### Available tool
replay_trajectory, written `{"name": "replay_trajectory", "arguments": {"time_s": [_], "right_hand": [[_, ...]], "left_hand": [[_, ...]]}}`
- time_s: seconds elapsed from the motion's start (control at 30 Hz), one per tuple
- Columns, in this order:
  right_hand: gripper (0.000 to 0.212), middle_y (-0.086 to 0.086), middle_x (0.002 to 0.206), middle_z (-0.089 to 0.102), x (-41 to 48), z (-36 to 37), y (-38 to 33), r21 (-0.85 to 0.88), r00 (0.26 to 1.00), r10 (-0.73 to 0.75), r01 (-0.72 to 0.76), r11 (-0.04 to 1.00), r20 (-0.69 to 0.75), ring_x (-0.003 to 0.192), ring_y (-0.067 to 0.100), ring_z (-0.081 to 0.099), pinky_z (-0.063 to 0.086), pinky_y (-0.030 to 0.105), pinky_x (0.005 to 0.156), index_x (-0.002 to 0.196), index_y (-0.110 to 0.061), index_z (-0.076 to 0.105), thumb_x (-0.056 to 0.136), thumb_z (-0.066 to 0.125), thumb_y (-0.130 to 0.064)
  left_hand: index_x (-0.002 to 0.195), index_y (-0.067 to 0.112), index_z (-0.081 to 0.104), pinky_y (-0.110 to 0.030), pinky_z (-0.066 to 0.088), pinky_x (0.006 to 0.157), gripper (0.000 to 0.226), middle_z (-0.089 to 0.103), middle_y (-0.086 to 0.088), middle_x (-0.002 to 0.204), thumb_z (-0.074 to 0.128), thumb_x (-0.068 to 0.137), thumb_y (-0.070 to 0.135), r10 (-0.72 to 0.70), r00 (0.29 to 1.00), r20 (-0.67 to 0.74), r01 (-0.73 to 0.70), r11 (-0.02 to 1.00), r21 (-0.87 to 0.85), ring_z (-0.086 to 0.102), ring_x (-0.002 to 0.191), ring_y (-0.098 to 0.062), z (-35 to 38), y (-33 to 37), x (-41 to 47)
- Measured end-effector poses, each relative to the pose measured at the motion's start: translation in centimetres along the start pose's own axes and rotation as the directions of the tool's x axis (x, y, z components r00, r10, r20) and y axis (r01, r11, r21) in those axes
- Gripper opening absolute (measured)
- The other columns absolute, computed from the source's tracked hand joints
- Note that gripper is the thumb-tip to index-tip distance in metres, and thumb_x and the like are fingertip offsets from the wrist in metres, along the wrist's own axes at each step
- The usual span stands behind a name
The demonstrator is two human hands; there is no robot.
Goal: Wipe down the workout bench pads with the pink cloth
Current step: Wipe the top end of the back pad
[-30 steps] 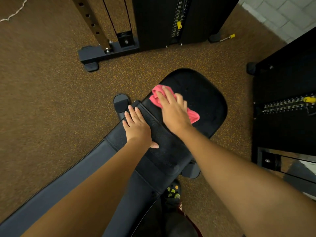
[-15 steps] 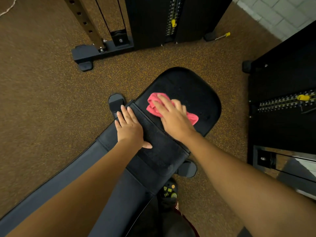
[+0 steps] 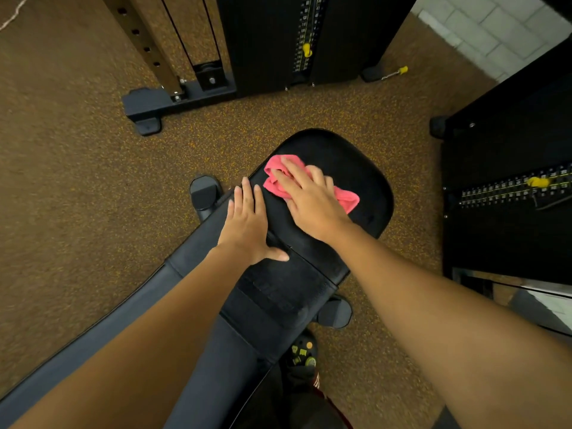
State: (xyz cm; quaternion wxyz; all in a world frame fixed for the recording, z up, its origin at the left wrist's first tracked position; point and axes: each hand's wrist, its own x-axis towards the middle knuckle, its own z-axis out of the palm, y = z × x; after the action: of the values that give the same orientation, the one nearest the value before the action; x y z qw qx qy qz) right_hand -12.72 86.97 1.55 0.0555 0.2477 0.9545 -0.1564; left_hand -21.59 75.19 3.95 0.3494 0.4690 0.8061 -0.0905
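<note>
The right hand (image 3: 309, 202) lies flat with fingers spread, pressing the bunched pink cloth (image 3: 280, 178) onto the black seat pad (image 3: 356, 162) at the far end of the bench. Just to its left, the left hand (image 3: 247, 224) rests palm-down, fingers extended and grasping nothing, on the near back pad (image 3: 278, 289). Speckled brown flooring (image 3: 77, 181) surrounds the bench.

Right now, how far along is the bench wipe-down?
Nothing shows as finished. In hand: the right hand presses the pink cloth flat on the seat pad, while the left hand braces the back pad. Left: the back pad.
</note>
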Motion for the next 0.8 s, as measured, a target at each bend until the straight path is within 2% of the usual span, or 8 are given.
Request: {"name": "replay_trajectory", "arguments": {"time_s": [0.1, 0.2, 0.33, 0.43, 0.53, 0.6, 0.7, 0.8], "right_hand": [[0.055, -0.003, 0.158, 0.015, 0.8, 0.3, 0.8, -0.053, 1.0, 0.013, -0.012, 0.999, 0.011, 0.143, 0.028, 0.013, 0.014, 0.048, 0.112, 0.147, -0.026, 0.025, 0.096, 0.043, -0.023], [0.056, -0.001, 0.159, 0.011, 1.8, 0.1, 1.6, -0.088, 0.998, 0.058, -0.057, 0.995, 0.004, 0.146, 0.029, -0.002, -0.005, 0.05, 0.115, 0.149, -0.026, 0.019, 0.097, 0.041, -0.023], [0.055, 0.002, 0.159, 0.005, 4.0, -0.5, 1.8, 0.075, 0.969, 0.246, -0.247, 0.966, 0.021, 0.145, 0.031, -0.006, -0.006, 0.051, 0.115, 0.149, -0.027, 0.016, 0.099, 0.038, -0.025], [0.055, 0.006, 0.159, 0.005, 3.6, -0.2, 0.9, 0.124, 0.973, 0.232, -0.233, 0.965, 0.023, 0.145, 0.031, -0.004, -0.004, 0.046, 0.116, 0.149, -0.023, 0.016, 0.099, 0.038, -0.025], [0.055, 0.009, 0.158, 0.012, 1.4, 0.8, -0.1, 0.104, 0.99, 0.132, -0.128, 0.986, -0.04, 0.145, 0.032, 0.003, -0.002, 0.045, 0.116, 0.148, -0.02, 0.022, 0.097, 0.041, -0.022], [0.055, 0.009, 0.156, 0.018, 0.8, 0.9, 0.1, 0.047, 0.994, 0.094, -0.092, 0.995, -0.062, 0.145, 0.033, 0.008, -0.002, 0.049, 0.116, 0.147, -0.019, 0.026, 0.095, 0.044, -0.019], [0.058, 0.006, 0.157, 0.015, 2.0, 0.3, 1.1, -0.03, 0.988, 0.139, -0.141, 0.99, -0.06, 0.145, 0.032, 0.006, -0.007, 0.055, 0.113, 0.149, -0.021, 0.021, 0.095, 0.044, -0.018], [0.059, 0.005, 0.158, 0.01, 3.7, -0.5, 2.4, 0.007, 0.961, 0.272, -0.272, 0.962, -0.046, 0.145, 0.032, 0.002, -0.009, 0.055, 0.112, 0.15, -0.023, 0.016, 0.097, 0.041, -0.019]], "left_hand": [[0.14, -0.004, -0.024, -0.044, -0.003, 0.115, 0.136, -0.029, -0.026, 0.147, 0.065, 0.065, 0.066, -0.025, 1.0, 0.008, 0.024, 0.993, 0.115, -0.02, 0.139, -0.039, 0.4, 0.3, 0.2], [0.139, -0.004, -0.025, -0.044, -0.003, 0.115, 0.136, -0.03, -0.026, 0.147, 0.064, 0.064, 0.067, -0.031, 0.999, 0.015, 0.029, 0.991, 0.132, -0.02, 0.139, -0.04, 0.6, 0.3, 0.2], [0.138, -0.004, -0.026, -0.044, -0.002, 0.115, 0.136, -0.03, -0.026, 0.147, 0.062, 0.064, 0.069, -0.039, 0.999, 0.003, 0.038, 0.985, 0.167, -0.019, 0.14, -0.039, 0.7, 0.3, 0.3], [0.138, -0.004, -0.027, -0.044, -0.001, 0.116, 0.136, -0.03, -0.026, 0.147, 0.06, 0.065, 0.07, -0.047, 0.999, -0.001, 0.047, 0.982, 0.185, -0.018, 0.14, -0.039, 0.8, 0.2, 0.4], [0.138, -0.004, -0.027, -0.044, -0.001, 0.116, 0.136, -0.03, -0.026, 0.147, 0.059, 0.065, 0.07, -0.05, 0.999, -0.002, 0.05, 0.98, 0.192, -0.018, 0.14, -0.039, 0.8, 0.3, 0.4], [0.138, -0.004, -0.026, -0.044, -0.002, 0.116, 0.136, -0.029, -0.026, 0.147, 0.06, 0.065, 0.07, -0.05, 0.999, 0.0, 0.049, 0.982, 0.184, -0.018, 0.14, -0.039, 0.7, 0.3, 0.4], [0.139, -0.004, -0.026, -0.044, -0.002, 0.115, 0.135, -0.03, -0.026, 0.147, 0.061, 0.065, 0.069, -0.044, 0.999, 0.001, 0.044, 0.984, 0.171, -0.019, 0.14, -0.039, 0.6, 0.3, 0.4], [0.138, -0.004, -0.027, -0.044, -0.002, 0.116, 0.135, -0.03, -0.025, 0.147, 0.06, 0.065, 0.069, -0.036, 0.999, 0.0, 0.035, 0.984, 0.177, -0.019, 0.14, -0.039, 0.7, 0.2, 0.3]]}}
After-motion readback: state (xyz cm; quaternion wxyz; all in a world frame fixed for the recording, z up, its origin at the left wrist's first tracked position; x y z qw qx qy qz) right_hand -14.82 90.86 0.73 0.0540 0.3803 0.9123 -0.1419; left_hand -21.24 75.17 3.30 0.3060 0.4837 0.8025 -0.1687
